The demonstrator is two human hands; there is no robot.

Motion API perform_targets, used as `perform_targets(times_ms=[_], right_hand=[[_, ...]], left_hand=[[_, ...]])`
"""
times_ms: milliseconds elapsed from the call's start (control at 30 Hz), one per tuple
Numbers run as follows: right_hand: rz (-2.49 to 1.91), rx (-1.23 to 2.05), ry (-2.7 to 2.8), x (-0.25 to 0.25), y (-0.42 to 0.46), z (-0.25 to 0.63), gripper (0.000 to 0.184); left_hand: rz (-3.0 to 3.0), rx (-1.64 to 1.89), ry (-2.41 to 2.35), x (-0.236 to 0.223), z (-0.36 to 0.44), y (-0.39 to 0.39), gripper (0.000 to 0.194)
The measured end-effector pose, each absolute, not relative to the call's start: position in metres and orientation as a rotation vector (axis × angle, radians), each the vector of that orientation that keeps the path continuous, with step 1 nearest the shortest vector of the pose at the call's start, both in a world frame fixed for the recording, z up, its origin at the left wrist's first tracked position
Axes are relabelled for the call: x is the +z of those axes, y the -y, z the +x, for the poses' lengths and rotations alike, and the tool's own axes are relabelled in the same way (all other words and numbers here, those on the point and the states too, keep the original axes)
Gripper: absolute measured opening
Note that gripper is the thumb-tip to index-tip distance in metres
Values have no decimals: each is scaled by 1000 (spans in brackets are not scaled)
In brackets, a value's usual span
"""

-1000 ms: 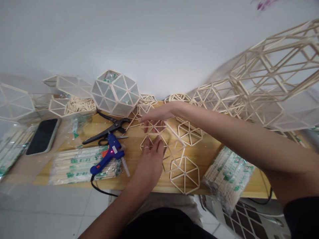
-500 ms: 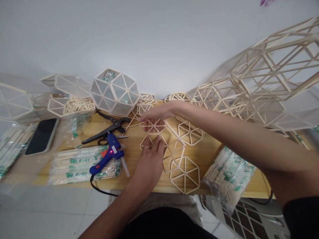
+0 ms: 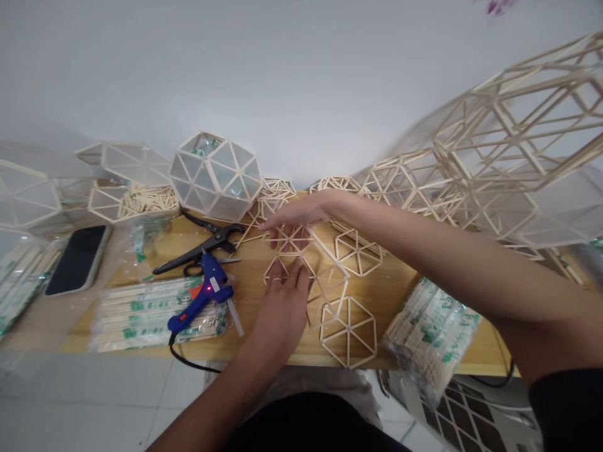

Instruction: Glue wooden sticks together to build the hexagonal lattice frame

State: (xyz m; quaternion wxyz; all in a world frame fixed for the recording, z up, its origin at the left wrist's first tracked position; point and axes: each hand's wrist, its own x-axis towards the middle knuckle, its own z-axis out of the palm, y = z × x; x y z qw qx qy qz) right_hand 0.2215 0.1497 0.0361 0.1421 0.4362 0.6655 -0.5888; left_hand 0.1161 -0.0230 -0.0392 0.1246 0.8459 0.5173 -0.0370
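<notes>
Wooden stick hexagon (image 3: 288,239) is pinched at its twelve o'clock edge by the right hand (image 3: 294,215); the left hand (image 3: 282,301) presses half-curled fingers at six o'clock.

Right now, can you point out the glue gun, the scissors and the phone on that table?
blue glue gun (image 3: 207,294), head view, on its blue body by the handle.
black scissors (image 3: 202,248), head view, on the black handle side.
phone (image 3: 78,258), head view, on the middle of its dark screen.
</notes>
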Motion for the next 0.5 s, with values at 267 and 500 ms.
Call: perform_targets(times_ms=[267, 500], right_hand=[[1366, -1780, -1818, 36, -147, 221, 43], [1350, -1768, -1840, 37, -145, 222, 48]], left_hand=[[2473, -87, -1505, -39, 117, 23, 61], [2453, -46, -1546, -45, 116, 25, 61]])
